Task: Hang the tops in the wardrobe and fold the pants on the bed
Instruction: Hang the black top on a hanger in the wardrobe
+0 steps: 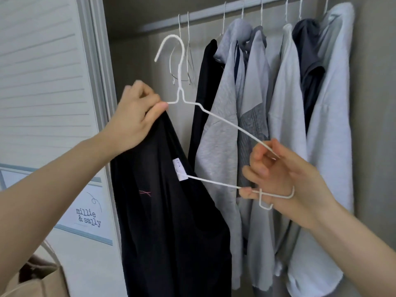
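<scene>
I hold a white wire hanger [216,120] in front of the open wardrobe. A black top [169,221] with a white label hangs from the hanger's left shoulder. My left hand [135,118] pinches that shoulder of the hanger together with the black fabric. My right hand [285,179] grips the hanger's bare right end, fingers curled round the wire. The hanger's hook points up, below the wardrobe rail [214,12] and apart from it.
On the rail hang two bare wire hangers [188,61], a black garment [205,86] and several grey, pale and dark tops [289,103] to the right. A white louvred door [42,82] stands at left, with a beige bag [36,279] at bottom left.
</scene>
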{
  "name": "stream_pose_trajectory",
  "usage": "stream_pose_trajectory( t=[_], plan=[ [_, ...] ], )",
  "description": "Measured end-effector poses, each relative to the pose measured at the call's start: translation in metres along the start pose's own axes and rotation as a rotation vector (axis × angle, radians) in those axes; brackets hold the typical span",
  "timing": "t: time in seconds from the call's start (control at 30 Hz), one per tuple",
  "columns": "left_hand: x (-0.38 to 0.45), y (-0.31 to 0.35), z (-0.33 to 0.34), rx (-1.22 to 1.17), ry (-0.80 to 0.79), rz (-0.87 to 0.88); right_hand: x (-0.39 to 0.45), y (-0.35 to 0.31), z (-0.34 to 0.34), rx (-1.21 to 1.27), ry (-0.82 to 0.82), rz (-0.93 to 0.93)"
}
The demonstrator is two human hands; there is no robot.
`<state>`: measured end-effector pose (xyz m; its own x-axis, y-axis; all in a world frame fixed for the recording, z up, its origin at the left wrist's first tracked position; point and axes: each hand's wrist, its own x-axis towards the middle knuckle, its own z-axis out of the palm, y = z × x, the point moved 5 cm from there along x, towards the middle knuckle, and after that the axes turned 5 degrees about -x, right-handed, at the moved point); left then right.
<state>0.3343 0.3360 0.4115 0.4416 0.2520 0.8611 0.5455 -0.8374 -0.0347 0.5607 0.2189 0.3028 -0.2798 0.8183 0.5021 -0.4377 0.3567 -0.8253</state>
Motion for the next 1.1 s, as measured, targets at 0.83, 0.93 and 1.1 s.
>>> stream_pose_trajectory(
  t=[0.83, 0.93, 1.1],
  plan=[
    [-0.020, 0.004, -0.026, -0.049, 0.167, -0.177, -0.001, 0.097, 0.033, -1.706, -0.003, -0.022],
    [-0.025, 0.001, -0.036, -0.055, 0.180, -0.213, 0.009, 0.122, 0.023, -1.779, -0.160, 0.135],
    [-0.043, -0.019, -0.056, -0.001, 0.179, -0.245, 0.009, 0.136, -0.001, -1.563, -0.265, 0.255]
  ],
)
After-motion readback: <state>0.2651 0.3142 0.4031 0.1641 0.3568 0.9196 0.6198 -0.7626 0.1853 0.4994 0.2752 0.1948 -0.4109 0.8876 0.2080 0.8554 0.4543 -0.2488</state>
